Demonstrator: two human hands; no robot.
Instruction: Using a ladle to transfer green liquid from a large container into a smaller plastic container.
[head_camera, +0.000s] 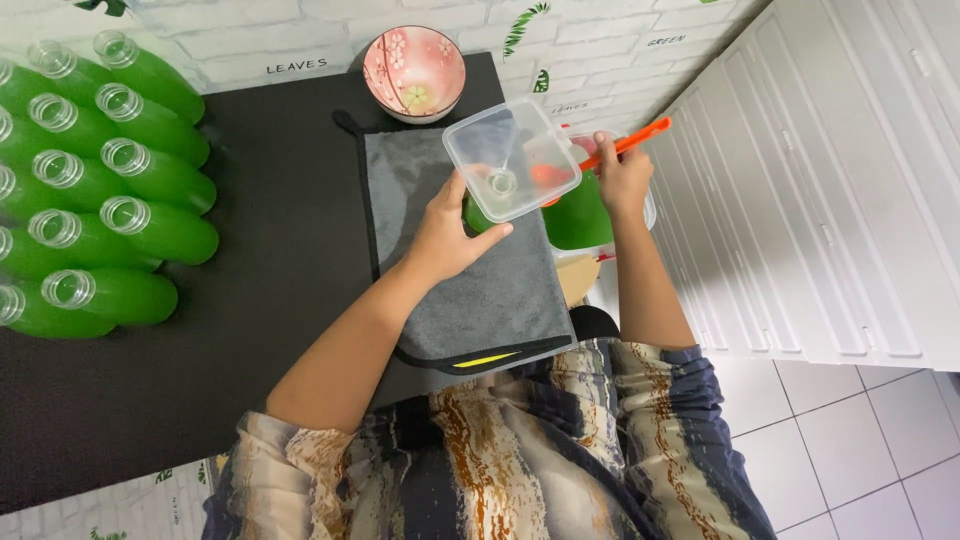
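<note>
My left hand (443, 235) grips a bottle of green liquid (480, 212) from the side, over a grey cloth (470, 260). A clear square plastic container (510, 155) sits on top of the bottle, with a small funnel-like neck at its middle. My right hand (622, 180) holds an orange-handled utensil (630, 143) over a bowl of green liquid (582, 215) at the table's right edge. The utensil's orange head shows through the clear container.
Several uncapped bottles of green liquid (110, 190) lie in rows on the black table (270, 270) at the left. A pink flowered bowl (414, 72) stands at the back. White cabinet doors (830, 200) and a tiled floor are at the right.
</note>
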